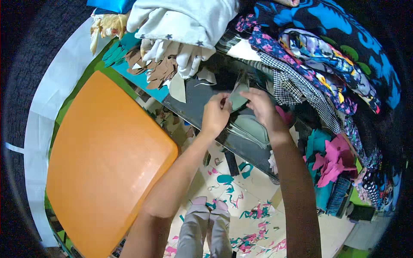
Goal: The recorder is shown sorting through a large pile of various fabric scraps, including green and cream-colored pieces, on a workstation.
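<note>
- Head view: the left hand pinches the left edge of a thin grey-green piece between thumb and fingers.
- The right hand is at the opposite edge of that piece, its fingers bent and close to it; whether they grip or only touch, I cannot tell.
- The grey-green piece is raised between both hands, above a dark counter; its upper part is blurred.
- Just below it, nearer the person, a stack of similar grey-green pieces lies on the counter.
- Beyond the left hand are brown cut pieces and a white cloth edged with dark stars.
- To the right of the right hand lies a black-and-white checked cloth, with pink cut pieces farther right and nearer the person.
- A large orange panel fills the left side.
- Pink and teal scraps litter the floor.
</note>
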Available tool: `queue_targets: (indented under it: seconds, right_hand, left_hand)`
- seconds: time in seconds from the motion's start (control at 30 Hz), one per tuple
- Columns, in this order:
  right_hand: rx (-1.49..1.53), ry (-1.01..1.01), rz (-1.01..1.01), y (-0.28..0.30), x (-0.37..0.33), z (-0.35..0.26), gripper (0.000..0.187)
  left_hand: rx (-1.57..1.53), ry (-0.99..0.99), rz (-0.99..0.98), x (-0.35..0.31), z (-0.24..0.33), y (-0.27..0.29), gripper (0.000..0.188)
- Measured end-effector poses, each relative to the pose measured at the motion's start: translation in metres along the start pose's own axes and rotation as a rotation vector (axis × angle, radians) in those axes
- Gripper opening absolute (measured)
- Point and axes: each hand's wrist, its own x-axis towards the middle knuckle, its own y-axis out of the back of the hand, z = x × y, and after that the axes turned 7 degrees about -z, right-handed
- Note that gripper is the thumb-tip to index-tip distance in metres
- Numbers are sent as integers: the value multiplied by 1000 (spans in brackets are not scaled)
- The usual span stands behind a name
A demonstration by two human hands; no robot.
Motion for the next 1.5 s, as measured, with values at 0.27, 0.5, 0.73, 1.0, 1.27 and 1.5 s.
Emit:
queue_targets:
  seconds: [0.27, 0.5, 0.73, 1.0, 1.27, 1.5]
  right_hand:
    - [-1075, 106, -39, 29, -72, -39, 38]
    - [-1083, 266, -17, 12, -106, -4, 38]
    - [-906, 133, 6, 16, -106, 12, 55]
    - [-992, 308, -39, 18, -116, 16, 49]
    - [-1280, 560, 55, 3, -124, 13, 53]
    - [-964, 357, 28, 6, -125, 22, 69]
  left_hand:
    - [149, -95, -134, -39, 25, 19, 27]
    - [308, 63, -124, -50, 12, -7, 27]
    - [242, 16, -134, -58, 23, -4, 39]
    - [265, -252, -271, -48, 21, -11, 62]
    - [571, -605, -331, -39, 26, 5, 70]
    - [652, -509, -425, -47, 14, -2, 53]
